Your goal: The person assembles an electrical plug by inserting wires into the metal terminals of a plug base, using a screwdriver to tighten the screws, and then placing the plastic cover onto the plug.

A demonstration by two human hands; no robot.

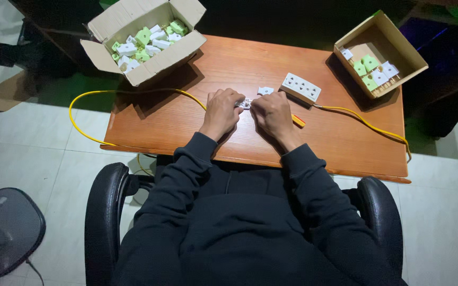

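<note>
Both hands pinching one small white plug part (pixel 245 104), left hand (pixel 221 111) and right hand (pixel 271 112) closed tight around it.

Held low over the wooden desk (pixel 186 127), just left of the white socket strip (pixel 301 87); likely braced there for steadiness, yellow-handled screwdriver (pixel 298 121) tucked under the right.

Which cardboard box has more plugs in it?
The box at the table's far left corner: white and green plugs are heaped in it. The box at the far right corner holds only a few.
</note>
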